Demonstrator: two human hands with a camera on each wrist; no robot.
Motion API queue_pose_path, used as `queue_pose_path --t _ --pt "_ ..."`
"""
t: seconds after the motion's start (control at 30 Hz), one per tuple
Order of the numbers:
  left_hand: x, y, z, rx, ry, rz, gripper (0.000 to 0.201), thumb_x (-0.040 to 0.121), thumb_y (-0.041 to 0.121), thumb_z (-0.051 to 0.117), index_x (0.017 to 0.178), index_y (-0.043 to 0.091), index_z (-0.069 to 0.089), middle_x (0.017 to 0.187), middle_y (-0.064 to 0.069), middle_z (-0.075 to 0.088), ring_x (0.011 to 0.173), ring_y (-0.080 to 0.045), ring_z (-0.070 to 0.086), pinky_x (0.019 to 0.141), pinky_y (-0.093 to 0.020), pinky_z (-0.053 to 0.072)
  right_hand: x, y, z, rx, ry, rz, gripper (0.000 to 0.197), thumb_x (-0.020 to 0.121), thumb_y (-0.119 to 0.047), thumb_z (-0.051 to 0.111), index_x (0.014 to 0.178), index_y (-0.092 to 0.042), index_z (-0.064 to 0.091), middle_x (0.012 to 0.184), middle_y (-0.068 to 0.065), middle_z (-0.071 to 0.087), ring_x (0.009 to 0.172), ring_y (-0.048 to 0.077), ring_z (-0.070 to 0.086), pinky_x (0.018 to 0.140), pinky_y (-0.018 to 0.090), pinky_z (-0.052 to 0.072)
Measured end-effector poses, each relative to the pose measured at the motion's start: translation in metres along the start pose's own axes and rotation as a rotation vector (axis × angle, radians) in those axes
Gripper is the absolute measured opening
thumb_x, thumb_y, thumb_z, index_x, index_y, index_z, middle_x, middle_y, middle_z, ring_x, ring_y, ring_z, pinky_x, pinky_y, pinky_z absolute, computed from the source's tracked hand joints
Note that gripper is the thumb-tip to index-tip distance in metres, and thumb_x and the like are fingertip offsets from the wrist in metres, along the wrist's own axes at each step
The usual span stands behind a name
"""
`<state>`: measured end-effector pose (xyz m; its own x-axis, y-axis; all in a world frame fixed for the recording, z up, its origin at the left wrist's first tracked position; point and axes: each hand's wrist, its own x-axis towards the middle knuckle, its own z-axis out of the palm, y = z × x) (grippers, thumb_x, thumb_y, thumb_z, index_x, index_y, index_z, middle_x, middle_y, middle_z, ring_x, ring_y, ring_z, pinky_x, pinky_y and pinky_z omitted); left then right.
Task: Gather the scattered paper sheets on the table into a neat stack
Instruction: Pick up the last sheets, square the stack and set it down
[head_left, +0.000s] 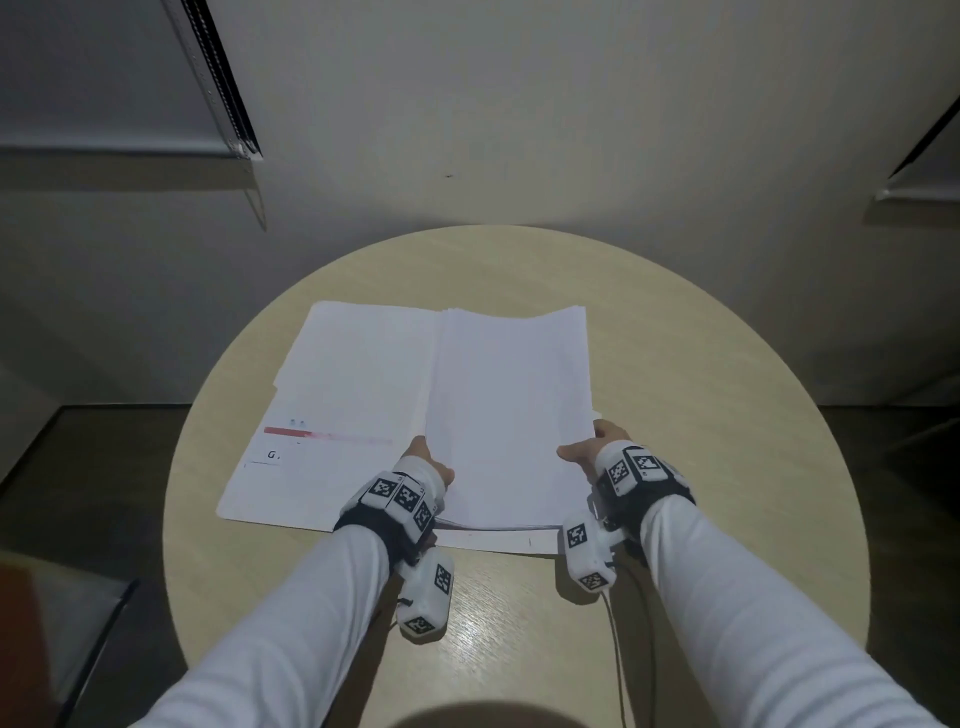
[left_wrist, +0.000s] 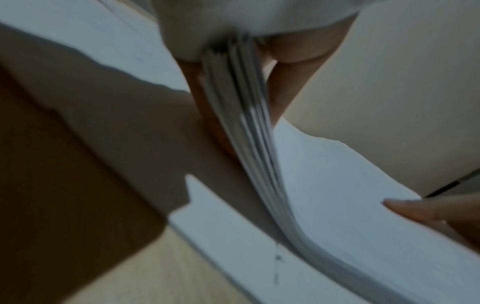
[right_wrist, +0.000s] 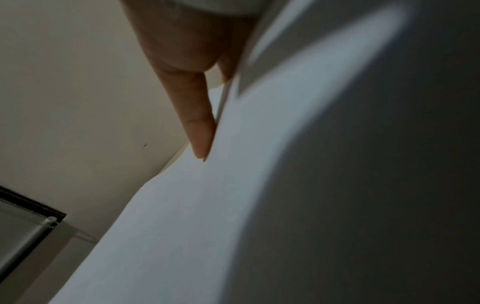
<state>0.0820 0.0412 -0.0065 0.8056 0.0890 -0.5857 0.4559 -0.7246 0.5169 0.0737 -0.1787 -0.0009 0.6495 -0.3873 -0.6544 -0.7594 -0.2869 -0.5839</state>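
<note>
A stack of white paper sheets (head_left: 509, 410) is held tilted above the round table (head_left: 701, 415), its near end raised. My left hand (head_left: 431, 465) grips the stack's near left edge; the left wrist view shows the fanned sheet edges (left_wrist: 246, 127) pinched between thumb and fingers. My right hand (head_left: 592, 447) grips the near right edge, with a finger (right_wrist: 197, 123) lying along the paper's edge (right_wrist: 259, 185). More loose sheets (head_left: 332, 415) lie flat to the left, one with a red bar (head_left: 311, 434), and one sheet (head_left: 498, 540) lies under the stack's near end.
The light wooden table stands against a pale wall (head_left: 519, 130). A dark chair seat (head_left: 78, 623) sits at the lower left. A thin cable (head_left: 615, 649) runs from my right wrist over the table's near edge. Window blinds (head_left: 218, 78) hang at the upper left.
</note>
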Motion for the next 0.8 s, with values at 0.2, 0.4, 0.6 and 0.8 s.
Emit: queue_pose_path --t 0.2,0.4,0.6,0.8 --pt "0.012 -0.046 -0.055 -0.128 0.356 -0.126 0.077 0.064 0.051 0.069 0.130 0.022 0.042 0.142 -0.010 0.037 0.129 -0.033 0.035 0.100 -0.044 0.040 -0.002 0.005 -0.020 0.034 0.036 -0.015 0.071 0.078 0.004 0.067 0.141 -0.007 0.036 0.116 0.018 0.062 0.057 0.020 0.053 0.051 0.023 0.040" --pt "0.009 -0.085 -0.102 0.229 0.281 -0.263 0.064 0.073 0.053 0.066 0.126 0.022 0.049 0.131 -0.017 0.047 0.118 -0.035 0.049 0.100 -0.042 0.043 -0.007 0.004 -0.032 0.008 0.087 0.016 0.074 0.075 0.009 0.068 0.141 -0.004 0.036 0.121 0.020 0.060 0.082 0.029 0.056 0.067 0.033 0.047" --pt "-0.003 -0.054 -0.137 -0.114 0.172 -0.221 0.040 0.084 0.014 0.067 0.118 -0.005 0.057 0.104 -0.019 0.065 0.083 -0.027 0.060 0.071 -0.030 0.039 -0.014 -0.006 -0.042 -0.009 0.141 0.016 0.073 0.074 0.007 0.069 0.139 -0.005 0.039 0.113 0.020 0.062 0.077 0.028 0.057 0.072 0.035 0.049" --pt "-0.063 0.012 -0.156 -0.173 0.202 0.200 0.034 0.087 0.003 0.057 0.121 0.001 0.058 0.102 -0.014 0.061 0.079 -0.026 0.053 0.070 -0.032 0.045 -0.028 -0.025 -0.048 0.018 0.127 0.024 0.077 0.083 0.006 0.060 0.148 -0.010 0.021 0.125 0.026 0.055 0.109 0.041 0.058 0.095 0.047 0.046"
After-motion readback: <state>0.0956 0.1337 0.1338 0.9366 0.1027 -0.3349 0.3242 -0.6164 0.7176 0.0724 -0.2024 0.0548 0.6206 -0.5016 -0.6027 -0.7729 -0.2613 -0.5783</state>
